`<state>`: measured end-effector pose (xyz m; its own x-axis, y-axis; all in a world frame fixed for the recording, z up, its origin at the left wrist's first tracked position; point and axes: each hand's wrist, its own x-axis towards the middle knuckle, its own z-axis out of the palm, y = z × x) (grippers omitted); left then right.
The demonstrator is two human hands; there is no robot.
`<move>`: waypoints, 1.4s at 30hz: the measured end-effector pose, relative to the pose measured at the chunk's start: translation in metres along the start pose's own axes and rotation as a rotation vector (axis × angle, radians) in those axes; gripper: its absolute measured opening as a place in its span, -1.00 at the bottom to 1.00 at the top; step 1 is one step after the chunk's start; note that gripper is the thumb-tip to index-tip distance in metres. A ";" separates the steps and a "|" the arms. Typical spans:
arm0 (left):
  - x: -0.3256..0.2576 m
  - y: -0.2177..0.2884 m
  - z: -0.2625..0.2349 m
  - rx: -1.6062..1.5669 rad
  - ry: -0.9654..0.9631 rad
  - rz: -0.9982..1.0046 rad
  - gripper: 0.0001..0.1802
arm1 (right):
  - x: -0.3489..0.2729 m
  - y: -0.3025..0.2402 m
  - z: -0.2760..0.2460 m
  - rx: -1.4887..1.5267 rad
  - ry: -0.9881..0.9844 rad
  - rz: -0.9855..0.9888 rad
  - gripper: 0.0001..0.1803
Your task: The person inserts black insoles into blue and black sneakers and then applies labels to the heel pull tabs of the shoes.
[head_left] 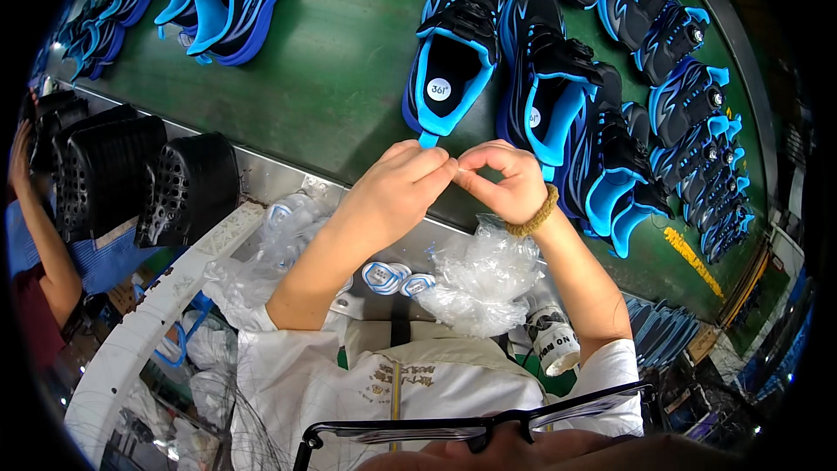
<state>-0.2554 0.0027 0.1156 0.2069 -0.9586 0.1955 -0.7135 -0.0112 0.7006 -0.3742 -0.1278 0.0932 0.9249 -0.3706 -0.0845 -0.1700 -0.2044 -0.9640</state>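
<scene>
My left hand is closed, its fingertips meeting those of my right hand just below the heel loop of a black sneaker with blue lining. The right thumb and index finger are pinched together, a brown band around that wrist. Whatever the fingertips hold is too small or hidden to make out. The sneaker lies with its heel toward me, a round white label on its insole. Right beside it is a second matching sneaker, partly behind my right hand.
More sneakers line the green work surface at right and far left. Clear plastic bags and round white stickers lie at its near edge. Black perforated forms stand at left, near another person's arm.
</scene>
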 end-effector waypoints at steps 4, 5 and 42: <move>-0.003 0.000 0.001 0.043 0.010 0.038 -0.77 | 0.003 -0.003 0.002 -0.143 -0.056 -0.010 -0.93; -0.003 -0.002 0.002 0.045 0.010 0.026 -0.73 | 0.004 -0.004 0.004 -0.198 -0.040 -0.021 -0.93; -0.132 0.063 0.029 -0.165 -0.284 -0.430 -0.91 | -0.319 0.015 0.073 0.509 1.053 0.663 -0.68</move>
<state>-0.3466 0.1206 0.1139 0.2521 -0.9167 -0.3099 -0.4852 -0.3969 0.7791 -0.6465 0.0537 0.0872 -0.0209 -0.8300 -0.5573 -0.1230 0.5554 -0.8225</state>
